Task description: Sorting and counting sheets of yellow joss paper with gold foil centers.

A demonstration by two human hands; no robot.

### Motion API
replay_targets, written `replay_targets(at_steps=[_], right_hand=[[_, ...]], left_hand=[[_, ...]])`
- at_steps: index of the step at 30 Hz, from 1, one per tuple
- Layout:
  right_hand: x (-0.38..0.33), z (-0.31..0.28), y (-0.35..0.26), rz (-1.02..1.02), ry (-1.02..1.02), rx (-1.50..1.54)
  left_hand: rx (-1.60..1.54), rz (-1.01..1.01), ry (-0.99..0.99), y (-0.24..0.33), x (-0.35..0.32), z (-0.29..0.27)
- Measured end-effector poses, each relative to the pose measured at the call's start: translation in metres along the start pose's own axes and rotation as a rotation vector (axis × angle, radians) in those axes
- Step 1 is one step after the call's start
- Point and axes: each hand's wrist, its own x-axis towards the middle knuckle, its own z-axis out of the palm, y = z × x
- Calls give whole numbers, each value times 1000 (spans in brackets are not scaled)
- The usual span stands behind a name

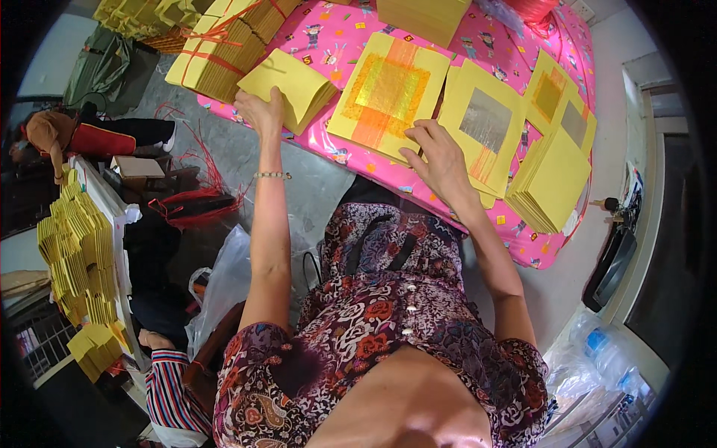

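Observation:
My left hand [261,110] grips the left edge of a folded bundle of yellow paper [287,84], thumb on top and fingers at its side. Beside it on the pink table lies a stack of yellow paper sheets [358,123] topped by an orange and gold square [386,87]. At that stack's right edge is my right hand [441,157], its fingers bent and apart with nothing visible between them. Just right of this hand lies another yellow stack [467,75] bearing a silver square [485,118] and an orange streak.
Tied yellow bundles [216,56] stand at the table's far left. More folded yellow paper [549,183] lies at its right. On the left, other people sit near a table piled with yellow paper [78,239]. Red straps [198,201] and a plastic bag [220,287] lie below.

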Motion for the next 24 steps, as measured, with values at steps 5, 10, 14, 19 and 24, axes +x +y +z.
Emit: replay_targets(at_steps=[5,10,14,19,24], right_hand=[[-2,-2,1,-64,37,3],[-3,2,1,-57,-10,-34],[-4,3,1,-75,-4,-68],[-1,1,5,-101,42,18],[1,-1,3,-42,7,84]], left_hand=[[162,54,150,0,-2,-3],[93,254,159,14,-7,-21],[-188,429,59,50,-22,-38],[-454,528,-655,90,-52,-58],[-247,818,-829,103,-69,-62]])
